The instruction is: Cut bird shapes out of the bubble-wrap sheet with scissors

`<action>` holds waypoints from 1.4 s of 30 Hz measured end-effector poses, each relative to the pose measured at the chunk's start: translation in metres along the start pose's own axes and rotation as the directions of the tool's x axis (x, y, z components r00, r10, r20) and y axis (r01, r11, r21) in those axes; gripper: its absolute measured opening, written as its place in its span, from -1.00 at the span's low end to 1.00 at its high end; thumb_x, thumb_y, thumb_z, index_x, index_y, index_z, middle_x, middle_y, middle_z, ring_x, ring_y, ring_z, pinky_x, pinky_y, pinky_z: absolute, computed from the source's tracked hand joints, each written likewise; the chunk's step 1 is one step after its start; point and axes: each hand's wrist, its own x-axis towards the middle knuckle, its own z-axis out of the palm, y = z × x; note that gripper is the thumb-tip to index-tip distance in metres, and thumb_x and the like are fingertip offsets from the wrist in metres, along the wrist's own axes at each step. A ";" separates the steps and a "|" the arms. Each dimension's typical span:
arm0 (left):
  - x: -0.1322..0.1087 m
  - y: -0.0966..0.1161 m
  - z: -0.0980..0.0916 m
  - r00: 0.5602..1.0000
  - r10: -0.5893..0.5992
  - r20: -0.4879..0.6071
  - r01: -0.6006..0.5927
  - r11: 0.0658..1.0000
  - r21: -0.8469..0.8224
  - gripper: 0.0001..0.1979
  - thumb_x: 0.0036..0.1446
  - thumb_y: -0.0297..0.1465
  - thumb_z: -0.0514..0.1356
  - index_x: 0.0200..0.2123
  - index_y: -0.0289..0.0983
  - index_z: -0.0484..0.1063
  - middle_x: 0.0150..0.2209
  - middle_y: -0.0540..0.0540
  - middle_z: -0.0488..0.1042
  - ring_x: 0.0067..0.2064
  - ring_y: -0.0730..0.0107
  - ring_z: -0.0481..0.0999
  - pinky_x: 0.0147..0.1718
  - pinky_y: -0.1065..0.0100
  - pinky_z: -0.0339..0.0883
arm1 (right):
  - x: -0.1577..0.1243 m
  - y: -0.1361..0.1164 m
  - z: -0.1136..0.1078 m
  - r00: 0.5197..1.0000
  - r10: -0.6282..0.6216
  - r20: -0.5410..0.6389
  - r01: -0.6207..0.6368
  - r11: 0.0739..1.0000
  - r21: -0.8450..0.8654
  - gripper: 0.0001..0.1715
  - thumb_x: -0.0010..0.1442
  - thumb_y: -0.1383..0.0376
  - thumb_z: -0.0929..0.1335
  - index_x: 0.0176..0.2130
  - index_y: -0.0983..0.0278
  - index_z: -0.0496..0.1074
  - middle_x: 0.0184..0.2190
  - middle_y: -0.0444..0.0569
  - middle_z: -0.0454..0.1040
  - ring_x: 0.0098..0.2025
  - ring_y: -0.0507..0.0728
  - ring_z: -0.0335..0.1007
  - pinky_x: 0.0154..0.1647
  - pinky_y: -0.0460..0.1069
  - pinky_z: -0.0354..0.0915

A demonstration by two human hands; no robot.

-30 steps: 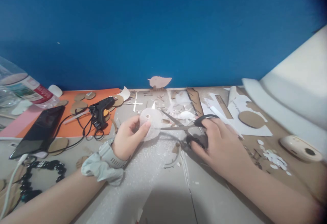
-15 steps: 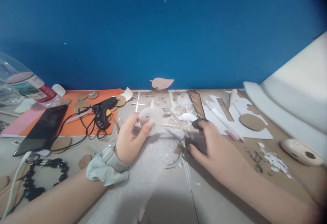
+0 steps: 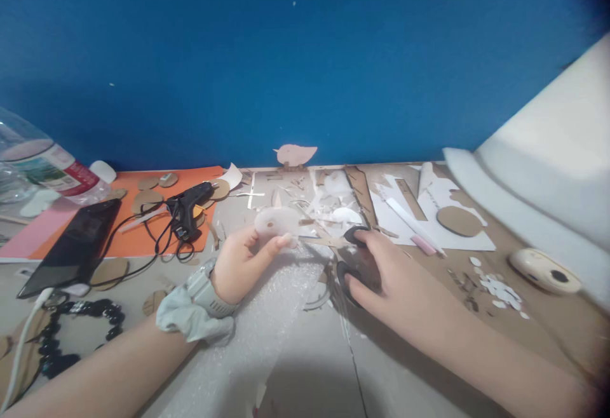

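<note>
Head view: a person's left hand (image 3: 238,262) pinches one white foam disc (image 3: 276,221) between thumb and fingertips, lifted just above the counter (image 3: 405,367). The right hand (image 3: 395,278) is closed through the black loops of one pair of scissors (image 3: 344,273), whose blades point to nine o'clock and meet the disc's edge, nearly closed. The work looks like mid-trim of the rim. A further snip would call for turning the disc a little and reopening the blades clear of the thumb.

A foam sheet (image 3: 267,316) lies under both hands. One wristwatch (image 3: 204,288) and one scrunchie (image 3: 190,323) sit on the left wrist. At ten o'clock lies one black glue gun (image 3: 188,205), at nine o'clock one phone (image 3: 71,246), beyond it one plastic bottle (image 3: 42,167). One cardboard bird (image 3: 294,153) stands at twelve o'clock, one cardboard oval (image 3: 459,220) at two. White paper dots (image 3: 500,291), too many and too small to count, lie at three.
</note>
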 end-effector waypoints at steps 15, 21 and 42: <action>0.011 0.005 0.002 0.976 -0.149 0.159 0.197 0.917 -0.346 -0.78 0.09 -0.32 0.17 -0.45 -0.35 0.51 -0.47 -0.04 0.57 -0.40 0.46 0.51 -0.37 0.52 0.36 | -0.017 -0.010 -0.035 0.993 -0.031 0.117 0.043 0.995 -0.094 -0.75 0.02 0.04 0.26 -0.47 0.15 0.25 -0.64 -0.17 0.38 -0.64 0.10 0.28 -0.61 -0.02 0.00; 0.010 0.005 0.001 0.983 -0.110 0.147 0.157 0.916 -0.368 -0.75 0.12 -0.30 0.14 -0.46 -0.35 0.49 -0.48 -0.03 0.54 -0.41 0.49 0.48 -0.36 0.52 0.34 | -0.011 -0.007 -0.035 0.977 -0.038 0.212 0.024 0.997 0.069 -0.71 0.04 0.02 0.26 -0.49 0.17 0.23 -0.64 -0.23 0.38 -0.66 0.02 0.25 -0.58 -0.03 0.01; 0.008 -0.004 0.004 0.997 -0.050 0.059 0.067 0.944 -0.323 -0.74 0.15 -0.23 0.09 -0.34 -0.29 0.45 -0.38 -0.05 0.56 -0.32 0.39 0.52 -0.29 0.44 0.35 | -0.006 0.000 -0.032 0.923 -0.083 0.376 0.014 0.983 0.182 -0.63 0.14 -0.02 0.19 -0.44 0.18 0.29 -0.65 -0.25 0.36 -0.66 -0.04 0.23 -0.53 -0.07 0.10</action>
